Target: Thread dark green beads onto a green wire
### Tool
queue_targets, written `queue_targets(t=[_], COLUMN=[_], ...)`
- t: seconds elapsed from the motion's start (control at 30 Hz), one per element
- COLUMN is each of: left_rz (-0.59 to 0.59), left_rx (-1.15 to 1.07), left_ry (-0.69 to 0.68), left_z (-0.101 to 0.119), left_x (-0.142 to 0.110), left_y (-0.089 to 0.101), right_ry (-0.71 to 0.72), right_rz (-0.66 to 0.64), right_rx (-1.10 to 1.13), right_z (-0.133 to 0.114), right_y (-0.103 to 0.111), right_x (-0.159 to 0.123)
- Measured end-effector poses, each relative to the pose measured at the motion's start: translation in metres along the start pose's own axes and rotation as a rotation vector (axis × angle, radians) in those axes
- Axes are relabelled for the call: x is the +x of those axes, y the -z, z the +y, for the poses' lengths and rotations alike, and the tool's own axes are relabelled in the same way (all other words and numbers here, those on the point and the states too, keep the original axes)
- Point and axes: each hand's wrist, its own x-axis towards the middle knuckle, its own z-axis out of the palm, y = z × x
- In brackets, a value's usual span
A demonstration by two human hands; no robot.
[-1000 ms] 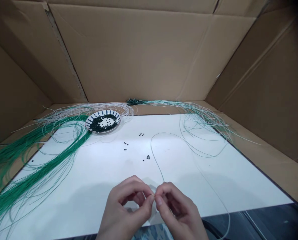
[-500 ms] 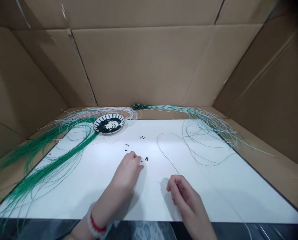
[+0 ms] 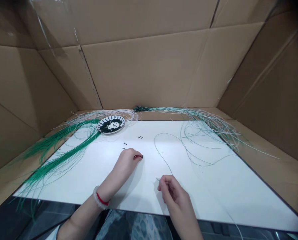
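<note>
My left hand (image 3: 129,160) reaches out over the white board, thumb and fingertips brought together around small dark beads (image 3: 142,156); how many are between them I cannot tell. Near the front edge, my right hand (image 3: 175,193) pinches a thin green cord (image 3: 164,160), whose short free end pokes out to the left of the fingertips. From that hand the cord loops away towards the back right. Several loose beads (image 3: 140,137) lie in small clusters beyond my left hand.
A striped plate (image 3: 123,120) of dark beads stands at the back left. Beside it lie green cords (image 3: 61,156) and white cords (image 3: 88,116). A beaded bundle of pale cords (image 3: 169,109) stretches along the back right. Cardboard walls (image 3: 149,66) surround the white board (image 3: 214,193).
My hands were together near the front edge, then parted. The left moved forward to the loose beads and its fingers closed there. My right hand kept the cord.
</note>
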Motion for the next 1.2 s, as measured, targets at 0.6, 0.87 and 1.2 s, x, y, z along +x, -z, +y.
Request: queue_targets(t=[0.6, 0.87, 1.2], left_rz=[-0.005, -0.002, -0.012], left_rx=[0.026, 0.009, -0.280], left_ry=[-0.026, -0.003, 0.094], left_z=[0.007, 0.009, 0.007], left_x=[0.002, 0.004, -0.001], left_y=[-0.005, -0.009, -0.001], right_ry=[-0.014, -0.019, -0.013], right_rz=[-0.003, 0.047, 0.071], right_rx=[-0.017, -0.007, 0.004], right_z=[0.002, -0.001, 0.001], right_y=[-0.002, -0.004, -0.003], right_x=[0.000, -0.002, 0.002])
